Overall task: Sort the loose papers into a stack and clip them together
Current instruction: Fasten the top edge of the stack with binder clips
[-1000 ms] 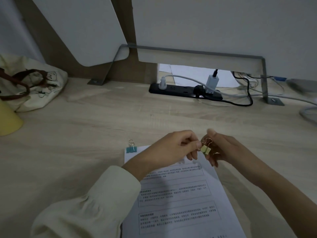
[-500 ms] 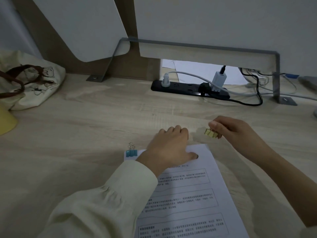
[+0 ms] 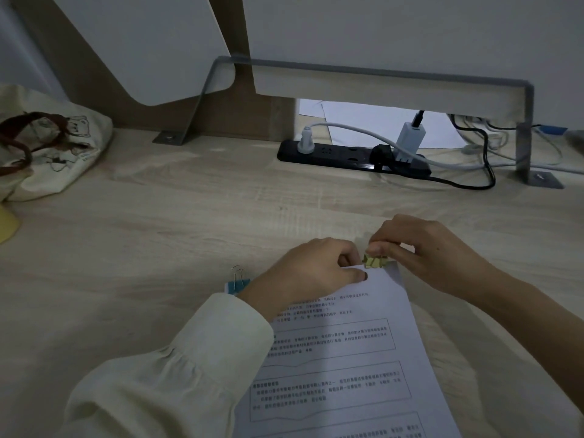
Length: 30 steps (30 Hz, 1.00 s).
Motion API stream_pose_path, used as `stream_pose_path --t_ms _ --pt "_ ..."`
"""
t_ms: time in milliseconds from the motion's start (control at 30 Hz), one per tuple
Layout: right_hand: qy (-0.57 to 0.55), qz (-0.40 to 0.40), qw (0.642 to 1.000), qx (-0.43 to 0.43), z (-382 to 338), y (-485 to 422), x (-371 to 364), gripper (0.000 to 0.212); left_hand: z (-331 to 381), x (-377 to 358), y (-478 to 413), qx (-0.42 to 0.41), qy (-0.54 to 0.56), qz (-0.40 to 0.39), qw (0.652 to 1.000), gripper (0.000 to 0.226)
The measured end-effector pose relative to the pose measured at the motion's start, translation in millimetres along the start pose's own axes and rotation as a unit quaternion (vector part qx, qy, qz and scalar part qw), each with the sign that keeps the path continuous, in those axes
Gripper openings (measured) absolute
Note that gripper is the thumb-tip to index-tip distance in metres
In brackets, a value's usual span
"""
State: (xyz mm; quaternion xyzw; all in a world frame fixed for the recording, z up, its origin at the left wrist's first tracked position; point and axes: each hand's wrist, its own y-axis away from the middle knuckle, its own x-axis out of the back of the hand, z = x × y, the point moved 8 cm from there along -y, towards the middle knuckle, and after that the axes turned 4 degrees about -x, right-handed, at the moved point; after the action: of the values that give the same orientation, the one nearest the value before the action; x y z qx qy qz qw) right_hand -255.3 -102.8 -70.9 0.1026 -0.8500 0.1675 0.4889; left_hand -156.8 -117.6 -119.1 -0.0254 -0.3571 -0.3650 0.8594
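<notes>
A stack of printed white papers lies on the wooden desk in front of me. A teal binder clip sits on the stack's top left corner. My right hand pinches a yellow binder clip at the top right edge of the stack; the clip touches the paper edge. My left hand presses down on the top of the stack just left of that clip, fingers curled on the paper.
A black power strip with plugs and cables lies at the back under a grey metal bracket. A cloth bag rests at the far left, with a yellow object beside it.
My right hand has brought the yellow clip from above the desk down to the stack's top right edge. My left hand slid right along the top of the papers.
</notes>
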Motion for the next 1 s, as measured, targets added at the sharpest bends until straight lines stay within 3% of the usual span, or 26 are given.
stream_pose_path --t_ms 133,233,400,667,800,900,1000 --pt "0.011 -0.038 0.999 -0.004 -0.7 -7.0 3.1 0.034 1.4 5.0 2.8 -0.014 0.024 0.016 0.999 0.015" --pt "0.007 -0.108 0.993 -0.045 4.6 -14.2 1.2 0.024 6.2 6.7 4.7 -0.027 0.031 0.022 0.999 0.010" --pt "-0.045 -0.239 0.963 -0.120 10.5 -16.1 -6.0 0.037 11.8 10.8 7.1 -0.036 0.034 0.034 0.998 0.006" --pt "-0.058 -0.261 0.953 -0.141 8.2 -8.3 -5.5 0.065 16.2 10.9 9.8 -0.039 0.030 0.027 0.998 0.008" --pt "-0.133 -0.219 0.947 -0.192 9.4 4.8 2.7 0.055 22.7 15.5 13.8 -0.053 0.046 0.027 0.997 0.011" --pt "-0.266 -0.174 0.909 -0.271 12.7 42.6 4.2 0.040 28.9 27.7 19.2 -0.076 0.042 0.056 0.995 0.008" --pt "-0.344 -0.229 0.857 -0.308 -4.9 90.4 -20.9 0.031 32.6 47.2 26.1 -0.089 0.031 0.127 0.987 0.008"
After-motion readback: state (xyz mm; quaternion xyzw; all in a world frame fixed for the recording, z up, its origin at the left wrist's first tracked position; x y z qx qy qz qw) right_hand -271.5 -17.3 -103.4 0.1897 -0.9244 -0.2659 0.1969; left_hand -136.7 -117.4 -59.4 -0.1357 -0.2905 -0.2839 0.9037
